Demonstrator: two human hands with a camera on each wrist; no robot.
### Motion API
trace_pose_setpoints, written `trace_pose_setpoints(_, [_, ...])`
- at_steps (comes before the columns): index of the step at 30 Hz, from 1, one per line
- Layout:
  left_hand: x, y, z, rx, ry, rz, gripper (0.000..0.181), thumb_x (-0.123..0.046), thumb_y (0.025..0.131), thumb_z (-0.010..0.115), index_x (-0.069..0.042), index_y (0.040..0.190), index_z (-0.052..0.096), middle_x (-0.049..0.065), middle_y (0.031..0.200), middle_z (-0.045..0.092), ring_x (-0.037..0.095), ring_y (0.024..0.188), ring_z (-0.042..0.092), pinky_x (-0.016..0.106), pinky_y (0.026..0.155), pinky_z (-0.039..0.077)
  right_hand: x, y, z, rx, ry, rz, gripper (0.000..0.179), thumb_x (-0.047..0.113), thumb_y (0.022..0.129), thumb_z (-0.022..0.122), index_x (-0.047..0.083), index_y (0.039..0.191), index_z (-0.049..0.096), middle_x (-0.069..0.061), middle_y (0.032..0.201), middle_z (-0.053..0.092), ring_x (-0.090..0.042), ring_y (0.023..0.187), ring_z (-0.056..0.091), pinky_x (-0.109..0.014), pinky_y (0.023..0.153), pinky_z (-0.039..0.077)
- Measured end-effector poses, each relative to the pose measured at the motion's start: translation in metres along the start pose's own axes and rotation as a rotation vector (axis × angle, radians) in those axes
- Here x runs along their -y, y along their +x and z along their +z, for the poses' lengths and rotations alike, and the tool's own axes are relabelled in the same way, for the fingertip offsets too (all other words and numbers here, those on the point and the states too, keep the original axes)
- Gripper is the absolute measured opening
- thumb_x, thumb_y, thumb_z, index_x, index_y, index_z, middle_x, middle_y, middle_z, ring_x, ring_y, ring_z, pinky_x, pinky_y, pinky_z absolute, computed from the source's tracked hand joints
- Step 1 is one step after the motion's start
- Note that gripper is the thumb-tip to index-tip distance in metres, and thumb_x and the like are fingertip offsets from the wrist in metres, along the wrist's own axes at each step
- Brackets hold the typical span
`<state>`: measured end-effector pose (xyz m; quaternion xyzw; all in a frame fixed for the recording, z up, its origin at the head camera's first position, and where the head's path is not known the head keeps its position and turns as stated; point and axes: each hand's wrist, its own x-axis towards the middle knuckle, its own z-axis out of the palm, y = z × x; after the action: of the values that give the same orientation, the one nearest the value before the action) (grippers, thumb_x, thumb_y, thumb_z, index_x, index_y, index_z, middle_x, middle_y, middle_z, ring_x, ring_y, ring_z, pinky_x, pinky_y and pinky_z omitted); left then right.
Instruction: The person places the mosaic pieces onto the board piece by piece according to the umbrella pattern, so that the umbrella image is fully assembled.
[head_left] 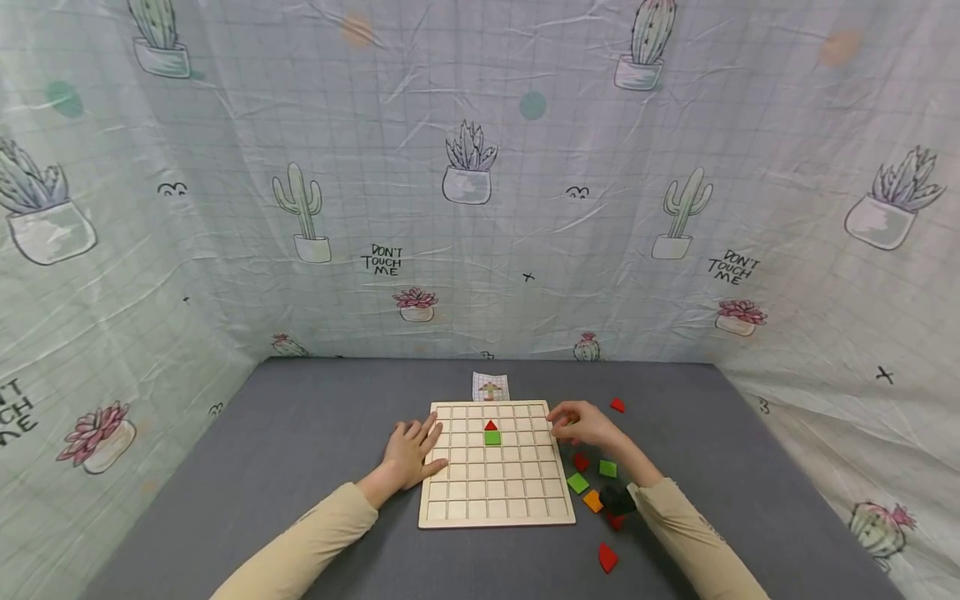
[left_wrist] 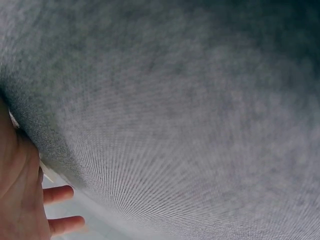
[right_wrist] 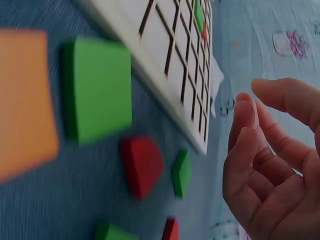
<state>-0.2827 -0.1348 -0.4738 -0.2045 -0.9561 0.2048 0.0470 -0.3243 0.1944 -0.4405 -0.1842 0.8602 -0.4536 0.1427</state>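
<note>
A pale wooden grid board [head_left: 498,489] lies on the dark table. In one of its upper columns a red triangle [head_left: 491,426] sits directly above a green square [head_left: 492,438]. My left hand [head_left: 408,451] rests on the board's left edge with its fingers spread. My right hand [head_left: 585,423] is by the upper right corner, fingers bent loosely. In the right wrist view the thumb and fingertips [right_wrist: 246,112] come close, with no piece showing between them. Near that hand lie a red piece [head_left: 581,462], a green piece [head_left: 608,468] and another green piece [head_left: 577,483].
Behind the board lies a small card [head_left: 491,387] with a printed coloured pattern. An orange square [head_left: 593,500] and a red piece [head_left: 607,557] lie right of the board; another red piece [head_left: 617,405] is farther back. A cactus-print curtain [head_left: 480,250] encloses the table.
</note>
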Motion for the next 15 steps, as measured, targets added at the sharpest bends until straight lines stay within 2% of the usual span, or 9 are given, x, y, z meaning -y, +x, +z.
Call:
trace_pose_setpoints(5, [0.0, -0.001, -0.002, -0.003, -0.004, -0.001, 0.066, -0.061, 0.088, 0.028, -0.019, 0.138, 0.034, 0.0, 0.145, 0.03, 0.02, 0.116, 0.041, 0.041, 0.09, 0.032, -0.01, -0.01, -0.017, -0.036, -0.021, -0.01, 0.03, 0.009, 0.085, 0.058, -0.009, 0.11, 0.055, -0.023, 0.088, 0.061, -0.03, 0.072, 0.057, -0.038, 0.06, 0.046])
trace_pose_setpoints(12, [0.001, -0.001, -0.002, 0.0, 0.005, 0.011, 0.066, -0.06, 0.088, 0.027, -0.018, 0.139, 0.033, 0.001, 0.145, 0.03, 0.02, 0.115, 0.042, 0.041, 0.09, 0.033, -0.031, -0.018, -0.035, -0.112, -0.035, 0.084, 0.034, 0.013, 0.085, 0.059, -0.007, 0.111, 0.055, -0.018, 0.09, 0.063, -0.026, 0.074, 0.06, -0.034, 0.063, 0.049])
trace_pose_setpoints(15, [0.001, -0.002, -0.002, -0.004, 0.013, 0.01, 0.067, -0.061, 0.088, 0.027, -0.018, 0.138, 0.034, 0.001, 0.145, 0.031, 0.021, 0.115, 0.042, 0.04, 0.089, 0.033, -0.04, -0.02, -0.041, -0.133, -0.003, 0.109, 0.035, 0.013, 0.085, 0.059, -0.008, 0.113, 0.054, -0.02, 0.094, 0.064, -0.026, 0.077, 0.062, -0.035, 0.067, 0.05])
